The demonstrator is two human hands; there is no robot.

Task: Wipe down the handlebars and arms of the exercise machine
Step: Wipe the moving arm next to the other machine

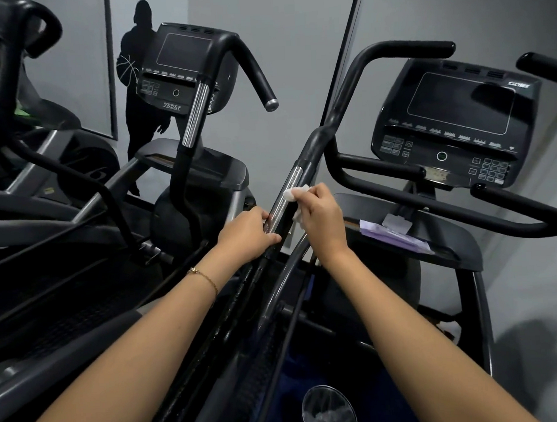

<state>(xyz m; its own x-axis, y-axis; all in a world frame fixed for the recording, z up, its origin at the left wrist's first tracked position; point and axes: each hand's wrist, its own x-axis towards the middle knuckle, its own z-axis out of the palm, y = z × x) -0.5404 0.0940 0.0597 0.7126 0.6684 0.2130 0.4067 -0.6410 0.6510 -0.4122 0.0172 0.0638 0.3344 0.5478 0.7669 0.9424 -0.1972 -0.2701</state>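
Handlebar arm (pixel 320 138) of a black exercise machine (pixel 469 298) runs diagonally up the middle of the scene, from the lower centre towards the upper right, where it bends into a curved black grip. A person leans over it, both bare forearms reaching in from the bottom edge. The left hand (pixel 249 231) is wrapped round the arm at the lower end of its chrome section (pixel 292 181), fingers curled over the far side and thumb lying along the near side. Just above it, the right hand (pixel 319 215) pinches a crumpled white wipe (pixel 297 192) and presses it against the chrome section; a fold of the wipe also shows beneath the palm. A thin gold bracelet (pixel 206 277) sits on the left wrist.

To the right of the arm, the machine's console (pixel 452 120) faces the camera with a dark screen and rows of buttons. Below it a purple packet (pixel 396 237) lies on the machine's tray (pixel 457 241). A second machine (pixel 202 169) stands to the left, its console (pixel 184 65) marked 750AT and its own handlebar bearing a chrome sleeve (pixel 196 112). On the grey wall (pixel 295 50) behind, a black silhouette (pixel 137 73) of a figure with a basketball is partly hidden by that second console
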